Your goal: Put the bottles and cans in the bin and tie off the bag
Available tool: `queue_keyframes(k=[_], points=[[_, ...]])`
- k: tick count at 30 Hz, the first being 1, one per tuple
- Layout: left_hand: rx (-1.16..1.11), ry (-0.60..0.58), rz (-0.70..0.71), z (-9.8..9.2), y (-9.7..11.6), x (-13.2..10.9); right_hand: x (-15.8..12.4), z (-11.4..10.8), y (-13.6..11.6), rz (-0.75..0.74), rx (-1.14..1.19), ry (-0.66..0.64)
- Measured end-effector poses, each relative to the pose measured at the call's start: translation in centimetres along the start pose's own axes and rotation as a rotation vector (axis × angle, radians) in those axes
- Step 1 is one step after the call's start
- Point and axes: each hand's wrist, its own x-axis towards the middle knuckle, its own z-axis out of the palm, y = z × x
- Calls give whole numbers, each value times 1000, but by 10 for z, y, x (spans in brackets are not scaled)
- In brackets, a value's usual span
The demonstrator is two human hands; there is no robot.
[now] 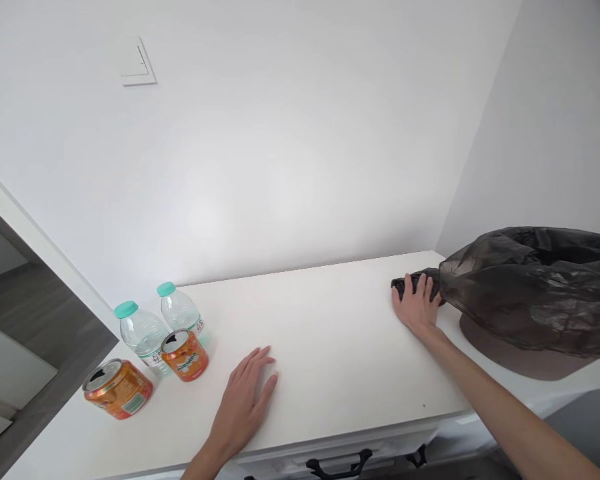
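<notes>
My left hand point(243, 401) is held low at the front of the white cabinet top point(320, 353), holding nothing, fingers stretched and thumb apart. Left of it stand two orange Mirinda cans, one nearer my hand point(186, 357) and one farther left point(120, 390), both with open tops. Behind them are two clear plastic bottles, left point(145, 337) and right point(179, 308), with teal caps. On the right, my right hand point(417, 303) lies over a small bundle of black plastic point(399, 285), fingers bent across it. This bundle touches the large black bag beside it.
The large black plastic bag point(510, 300) lines a brownish bin point(520, 357) at the right end, its mouth spread open. White wall rises behind, with a switch point(136, 65). Black drawer handles point(337, 467) stick out below the front edge. A doorway opens at left.
</notes>
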Motion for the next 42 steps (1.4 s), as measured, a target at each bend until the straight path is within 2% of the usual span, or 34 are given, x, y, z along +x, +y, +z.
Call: queue_keyframes(k=[5, 10, 17, 27, 42], points=[[13, 29, 46, 3, -4, -2, -21, -13, -1, -132, -84, -170], [78, 42, 91, 12, -13, -5, -49, -30, -5, -233, -51, -334], [167, 40, 143, 20, -18, -7, -88, -59, -7, -254, 25, -478], [201, 20, 129, 18, -16, -7, -120, -95, -5, -293, 78, -521], [262, 8, 108, 19, -17, -6, -120, -93, -5, -277, 93, -529]])
